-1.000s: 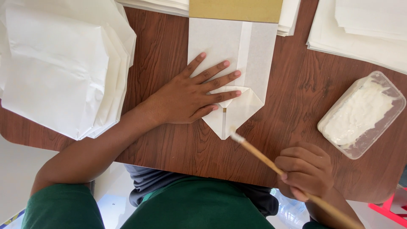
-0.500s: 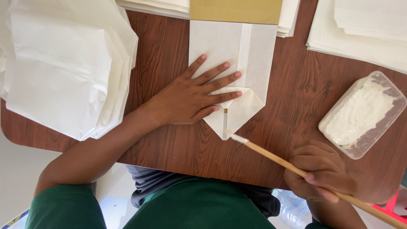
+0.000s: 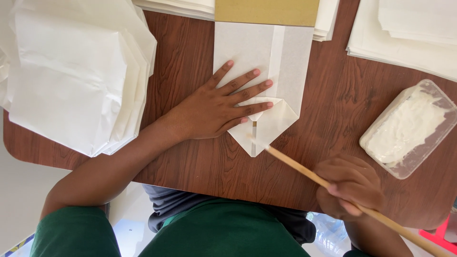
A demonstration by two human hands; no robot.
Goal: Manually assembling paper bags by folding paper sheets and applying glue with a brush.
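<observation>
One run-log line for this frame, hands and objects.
left hand flat on folded white paper bag | right hand grips thin wooden stick, tip at bag's pointed flap | clear tub of white paste right

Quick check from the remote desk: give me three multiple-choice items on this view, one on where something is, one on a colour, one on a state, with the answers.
1. Where does the clear tub of white paste stand?
A. at the table's right side
B. on the paper stack at the left
C. on the folded paper

2. What colour is the tabletop?
A. white
B. dark brown wood grain
C. green

3. How does the left hand lie?
A. clenched in the air
B. flat, fingers spread on the folded paper
C. gripping the tub

Answers: 1 A, the tub sits by the right edge, apart from the papers. 2 B, brown grain shows between the sheets. 3 B, the palm presses the paper while the right hand grips a wooden stick whose tip meets the pointed flap.
</observation>
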